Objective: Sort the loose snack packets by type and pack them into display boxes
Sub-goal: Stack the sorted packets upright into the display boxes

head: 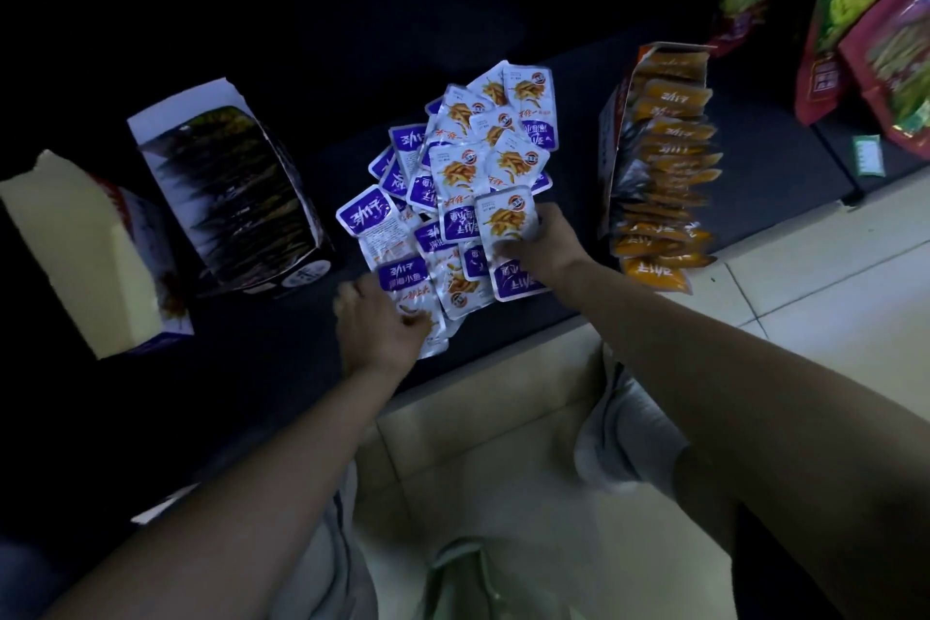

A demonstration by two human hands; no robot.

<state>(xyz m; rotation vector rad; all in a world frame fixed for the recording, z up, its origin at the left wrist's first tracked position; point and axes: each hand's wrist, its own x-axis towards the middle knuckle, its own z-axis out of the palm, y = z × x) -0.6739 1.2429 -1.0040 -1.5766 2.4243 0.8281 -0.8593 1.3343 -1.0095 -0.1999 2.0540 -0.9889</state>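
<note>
A heap of loose purple-and-white snack packets (468,166) lies on the dark shelf (282,368) in the middle. My right hand (546,244) grips one purple packet (508,242) at the heap's near right edge. My left hand (380,325) pinches another purple packet (407,287) at the heap's near left edge. To the right, a display box of orange packets (659,176) lies on its side, its packets spilling toward the front. A display box of dark packets (236,186) sits to the left. At far left stands a white-sided box (85,257), contents mostly hidden.
Large red and green snack bags (865,15) hang at the upper right. A small green tag (868,156) sits on the shelf below them. Pale floor tiles (805,277) lie beyond the shelf's front edge, with my knees and light shorts (619,428) below.
</note>
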